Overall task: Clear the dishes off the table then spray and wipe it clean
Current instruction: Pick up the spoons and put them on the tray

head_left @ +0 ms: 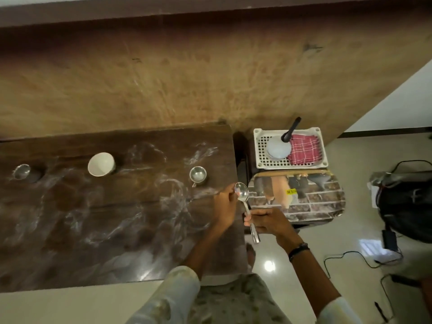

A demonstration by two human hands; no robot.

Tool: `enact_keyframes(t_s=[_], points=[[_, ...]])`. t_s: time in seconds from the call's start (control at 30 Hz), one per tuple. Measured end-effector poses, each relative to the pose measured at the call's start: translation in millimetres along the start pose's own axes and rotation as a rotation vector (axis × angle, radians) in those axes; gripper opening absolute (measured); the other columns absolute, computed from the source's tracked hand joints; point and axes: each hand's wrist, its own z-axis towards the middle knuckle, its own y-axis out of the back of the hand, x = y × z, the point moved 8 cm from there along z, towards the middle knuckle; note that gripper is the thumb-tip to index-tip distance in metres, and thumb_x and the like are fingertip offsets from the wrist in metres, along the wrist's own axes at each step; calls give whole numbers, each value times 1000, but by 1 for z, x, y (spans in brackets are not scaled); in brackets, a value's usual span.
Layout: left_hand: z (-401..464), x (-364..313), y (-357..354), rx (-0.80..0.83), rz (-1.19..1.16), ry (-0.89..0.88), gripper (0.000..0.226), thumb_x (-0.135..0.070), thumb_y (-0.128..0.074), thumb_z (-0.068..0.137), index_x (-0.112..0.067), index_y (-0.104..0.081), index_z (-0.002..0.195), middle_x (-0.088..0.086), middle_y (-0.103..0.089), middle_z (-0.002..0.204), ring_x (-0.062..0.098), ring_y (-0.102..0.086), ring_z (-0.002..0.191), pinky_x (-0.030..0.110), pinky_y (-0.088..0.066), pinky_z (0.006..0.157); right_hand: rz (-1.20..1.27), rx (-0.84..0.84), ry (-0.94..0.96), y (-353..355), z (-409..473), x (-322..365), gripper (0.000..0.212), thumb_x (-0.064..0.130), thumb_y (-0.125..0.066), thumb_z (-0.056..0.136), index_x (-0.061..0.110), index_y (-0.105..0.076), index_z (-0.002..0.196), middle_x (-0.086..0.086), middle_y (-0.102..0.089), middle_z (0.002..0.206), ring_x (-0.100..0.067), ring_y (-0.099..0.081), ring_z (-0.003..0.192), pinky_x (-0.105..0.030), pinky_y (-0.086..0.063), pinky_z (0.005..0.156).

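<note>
The right hand (266, 222) holds the spoon (245, 202) by its handle at the surface (93, 230) edge; the left hand (225, 204) pinches its bowl. A loose grip could drop it on the floor.

No text can be read anywhere. A small yellow sticker (291, 191) sits on the printed tray (315, 202) just beyond the right grip (266, 222), its print too blurred to make out.

Both hands hold a steel spoon (243, 198) at the bench (93, 218) edge: right hand (266, 222) grips its handle, left hand (225, 204) touches its bowl, beside a printed tray (315, 197).
</note>
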Motion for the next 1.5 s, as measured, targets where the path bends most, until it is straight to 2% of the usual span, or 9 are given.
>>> enact_keyframes(t_s=[0.13, 0.27, 0.47, 0.6, 0.87, 1.03, 1.1, 1.2, 1.5], points=[[12, 21, -84, 151, -126, 176, 39, -21, -51, 93, -10, -51, 131, 9, -64, 122, 26, -60, 113, 40, -48, 97, 10, -141, -52, 65, 51, -28, 12, 4, -72, 80, 6, -66, 70, -6, -64, 64, -12, -57, 52, -20, -46, 49], [12, 35, -129, 208, -191, 298, 33, -23, -48, 96, -11, -54, 126, -4, -56, 110, 15, -56, 100, 26, -45, 84, 61, -208, -78, 97, 105, -54, 14, -7, -65, 82, 3, -60, 73, -6, -54, 64, -6, -50, 46, -15, -44, 43], [17, 67, -146, 146, -327, 408, 16, -17, -50, 95, -15, -61, 107, 15, -63, 112, 19, -62, 87, 29, -50, 78, 169, -215, -116, 107, 161, -86, 11, -4, -72, 78, 5, -68, 81, -19, -66, 96, -32, -61, 89, -49, -53, 90], [23, 86, -150, 135, -284, 433, 13, -21, -48, 94, -26, -60, 96, 14, -66, 105, 35, -65, 95, 53, -51, 87, 86, -260, -109, 110, 180, -98, 12, 5, -79, 73, 13, -72, 78, -15, -70, 90, -31, -64, 84, -51, -53, 90], [20, 88, -140, 91, -354, 412, 21, -13, -46, 96, -4, -58, 110, -3, -62, 86, -3, -63, 65, 11, -49, 60, 43, -302, -56, 114, 178, -83, 21, 1, -76, 76, 7, -72, 95, -8, -68, 85, -24, -64, 80, -38, -57, 79], [13, 93, -126, 24, -395, 430, 22, -5, -49, 93, -21, -59, 82, -1, -61, 85, 14, -59, 80, 34, -48, 82, -77, -299, -46, 116, 179, -77, 18, -1, -76, 72, 13, -72, 82, -10, -69, 80, -24, -64, 73, -39, -58, 76], [10, 96, -121, 14, -410, 425, 12, -18, -53, 89, -11, -63, 93, 9, -65, 96, 26, -61, 92, 45, -46, 94, -118, -324, -46, 117, 179, -73, 18, -1, -77, 72, 15, -71, 77, -12, -70, 81, -23, -64, 69, -35, -58, 72], [9, 108, -116, -12, -378, 430, 59, -42, -53, 75, 1, -59, 115, 19, -63, 116, 32, -60, 107, 46, -46, 99, -95, -318, -53, 115, 186, -73, 16, -2, -75, 74, 12, -73, 80, -14, -71, 84, -23, -65, 68, -38, -58, 73], [2, 125, -99, -44, -392, 465, 17, -4, -50, 93, -18, -60, 92, -7, -57, 88, 6, -55, 81, 23, -45, 80, -269, -392, -45, 112, 200, -69, 20, 10, -79, 69, 13, -77, 89, -7, -71, 77, -24, -67, 74, -41, -58, 78]])
